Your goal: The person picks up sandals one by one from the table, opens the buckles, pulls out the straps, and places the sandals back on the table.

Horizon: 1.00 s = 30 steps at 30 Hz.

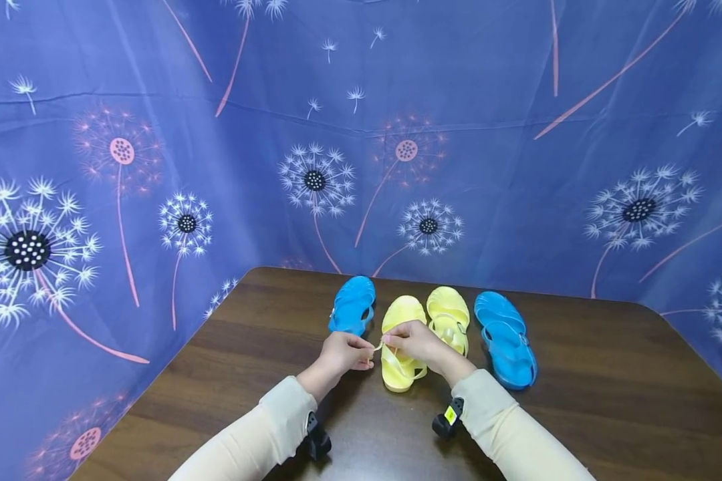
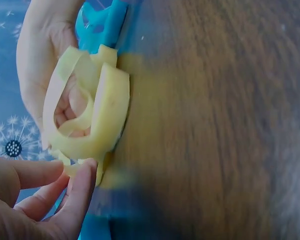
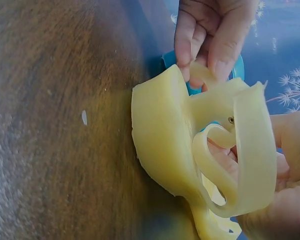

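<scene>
Two yellow sandals stand side by side, toes away from me. My left hand (image 1: 344, 352) pinches the loose end of a thin yellow strap (image 3: 202, 73) between thumb and fingers, at the outer side of the left yellow sandal (image 1: 403, 310). Reaching across this sandal, my right hand (image 1: 422, 344) has curled fingers on the strap at the same side, with the fingertips close to the left hand's. Most of the right hand's grip hides behind the sandal in the wrist views. The right yellow sandal (image 1: 448, 302) sits just beyond the right hand.
A blue sandal (image 1: 353, 304) lies left of the yellow pair, and another blue sandal (image 1: 508, 347) lies to the right with its strap across. All rest on a brown wooden table (image 1: 608, 374). Behind it hangs a blue dandelion-print cloth (image 1: 361, 133).
</scene>
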Each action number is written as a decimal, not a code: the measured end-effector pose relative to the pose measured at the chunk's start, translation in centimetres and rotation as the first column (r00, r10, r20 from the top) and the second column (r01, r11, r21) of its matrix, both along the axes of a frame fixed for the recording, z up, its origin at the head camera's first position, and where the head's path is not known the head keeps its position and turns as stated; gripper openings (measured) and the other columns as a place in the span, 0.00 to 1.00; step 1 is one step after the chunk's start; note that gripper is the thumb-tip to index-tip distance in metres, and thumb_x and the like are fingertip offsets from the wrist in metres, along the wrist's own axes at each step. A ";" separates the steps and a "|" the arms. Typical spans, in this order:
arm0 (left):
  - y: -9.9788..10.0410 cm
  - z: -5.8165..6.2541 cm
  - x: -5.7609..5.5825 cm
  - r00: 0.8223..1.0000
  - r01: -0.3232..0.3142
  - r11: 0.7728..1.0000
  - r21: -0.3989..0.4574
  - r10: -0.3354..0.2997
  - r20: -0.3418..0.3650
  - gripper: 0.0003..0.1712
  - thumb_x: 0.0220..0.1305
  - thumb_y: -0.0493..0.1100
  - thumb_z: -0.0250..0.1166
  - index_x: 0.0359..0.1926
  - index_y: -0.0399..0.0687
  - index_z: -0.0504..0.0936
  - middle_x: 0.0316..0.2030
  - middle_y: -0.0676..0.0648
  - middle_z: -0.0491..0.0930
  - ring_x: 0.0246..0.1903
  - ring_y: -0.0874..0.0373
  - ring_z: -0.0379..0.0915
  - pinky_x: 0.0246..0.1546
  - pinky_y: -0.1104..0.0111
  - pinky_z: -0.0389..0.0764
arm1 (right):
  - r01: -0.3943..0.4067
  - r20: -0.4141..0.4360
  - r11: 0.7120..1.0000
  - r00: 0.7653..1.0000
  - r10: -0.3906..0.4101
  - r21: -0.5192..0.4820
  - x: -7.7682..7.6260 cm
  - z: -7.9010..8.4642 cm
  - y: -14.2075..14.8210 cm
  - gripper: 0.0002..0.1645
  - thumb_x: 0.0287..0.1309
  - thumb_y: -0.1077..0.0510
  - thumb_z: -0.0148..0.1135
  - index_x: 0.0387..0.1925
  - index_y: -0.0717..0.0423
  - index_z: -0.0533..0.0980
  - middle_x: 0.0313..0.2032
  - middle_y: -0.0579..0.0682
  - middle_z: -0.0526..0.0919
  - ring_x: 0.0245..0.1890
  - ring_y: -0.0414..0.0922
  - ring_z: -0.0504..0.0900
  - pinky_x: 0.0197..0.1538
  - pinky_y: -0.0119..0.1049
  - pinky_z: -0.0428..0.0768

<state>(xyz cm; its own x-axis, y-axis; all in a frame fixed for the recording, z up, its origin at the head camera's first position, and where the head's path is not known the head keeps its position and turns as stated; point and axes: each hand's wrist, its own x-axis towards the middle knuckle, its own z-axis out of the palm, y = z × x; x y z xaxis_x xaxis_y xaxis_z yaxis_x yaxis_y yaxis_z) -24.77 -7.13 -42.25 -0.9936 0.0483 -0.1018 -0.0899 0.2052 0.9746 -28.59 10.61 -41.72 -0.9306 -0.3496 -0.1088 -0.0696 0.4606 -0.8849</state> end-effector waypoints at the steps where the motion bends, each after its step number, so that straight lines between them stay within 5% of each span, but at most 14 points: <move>1: 0.1 -0.1 0.0 1.000 0.011 1.000 -0.005 -0.011 0.000 0.08 0.58 0.27 0.65 0.37 0.22 0.83 0.27 0.40 0.82 0.24 0.52 0.84 0.32 0.63 0.86 | 0.007 0.003 1.000 1.000 -0.007 0.001 0.1 0.0 0.0 0.12 0.66 0.59 0.58 0.37 0.64 0.82 0.30 0.48 0.81 0.33 0.40 0.76 0.38 0.34 0.79; 11: 0.8 -0.1 -0.3 0.994 0.106 0.994 -0.034 -0.105 0.022 0.07 0.58 0.27 0.64 0.36 0.22 0.83 0.27 0.38 0.84 0.25 0.53 0.84 0.32 0.62 0.86 | 0.027 0.048 0.999 0.999 -0.025 -0.031 0.3 0.1 0.0 0.15 0.67 0.57 0.57 0.45 0.65 0.81 0.39 0.51 0.84 0.41 0.41 0.81 0.47 0.40 0.82; 22: 1.1 -0.7 -1.1 0.998 0.036 0.999 0.002 -0.036 -0.049 0.07 0.56 0.27 0.63 0.34 0.22 0.83 0.28 0.40 0.83 0.24 0.54 0.83 0.33 0.62 0.86 | 0.045 0.054 0.997 0.998 -0.042 -0.057 -0.1 -0.3 0.0 0.14 0.68 0.59 0.56 0.45 0.67 0.80 0.41 0.53 0.85 0.42 0.42 0.82 0.49 0.40 0.83; 30: 0.4 0.0 -2.2 0.995 0.008 1.000 -0.026 -0.010 -0.099 0.06 0.59 0.26 0.62 0.36 0.23 0.83 0.31 0.34 0.84 0.25 0.51 0.84 0.32 0.61 0.86 | 0.034 0.032 0.999 0.999 -0.033 -0.032 0.2 -0.6 -0.2 0.12 0.66 0.59 0.58 0.42 0.65 0.81 0.36 0.50 0.83 0.38 0.40 0.80 0.46 0.38 0.83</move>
<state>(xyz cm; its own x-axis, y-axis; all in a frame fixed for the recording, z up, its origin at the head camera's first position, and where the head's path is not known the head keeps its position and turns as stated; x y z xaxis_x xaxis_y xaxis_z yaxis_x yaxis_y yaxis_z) -26.96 -6.75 -42.26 -0.9984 0.0560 -0.0042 0.0088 0.2306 0.9730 -28.41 10.37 -42.28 -0.9380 -0.3223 -0.1277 -0.0263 0.4334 -0.9008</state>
